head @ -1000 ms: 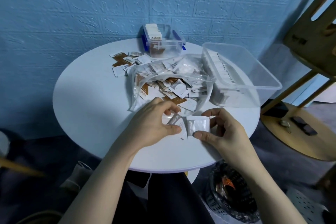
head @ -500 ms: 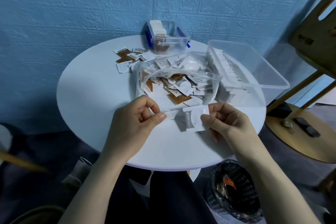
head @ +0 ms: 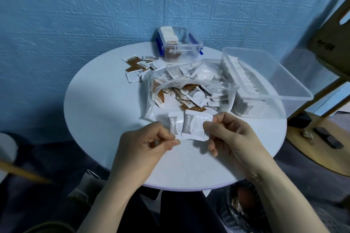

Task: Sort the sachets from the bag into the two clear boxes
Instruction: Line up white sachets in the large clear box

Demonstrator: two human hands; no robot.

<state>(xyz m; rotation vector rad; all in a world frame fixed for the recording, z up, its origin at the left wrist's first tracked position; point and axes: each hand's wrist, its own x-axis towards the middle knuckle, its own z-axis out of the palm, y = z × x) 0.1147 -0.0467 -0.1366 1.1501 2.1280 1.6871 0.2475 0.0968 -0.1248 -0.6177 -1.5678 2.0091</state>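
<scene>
Blue brick-patterned wall panels back a round white table (head: 106,111), where the sorting is partly done. At the table's far edge stands a small clear box with blue latches (head: 179,46), a row of sachets upright inside it. Along the right edge sits a larger clear box (head: 284,89), with white sachets ranked against its near wall. Between them, toward the centre, the clear plastic bag (head: 189,89) lies open and holds a jumble of brown and white sachets; a few loose brown sachets (head: 136,66) lie just beyond it toward the far-left edge.

Over the near edge, the left hand (head: 144,143) pinches the lower corner of a small white sachet (head: 174,125) between thumb and forefinger, other fingers curled. The right hand (head: 229,134) pinches the right side of a small stack of white sachets (head: 195,126), which touches the single one.

Both grips are thin corner pinches, so a sachet could slide out as the two are merged and drop back among the unsorted ones. The stack could also fan apart on the way to the larger box and land askew against the ranked row
</scene>
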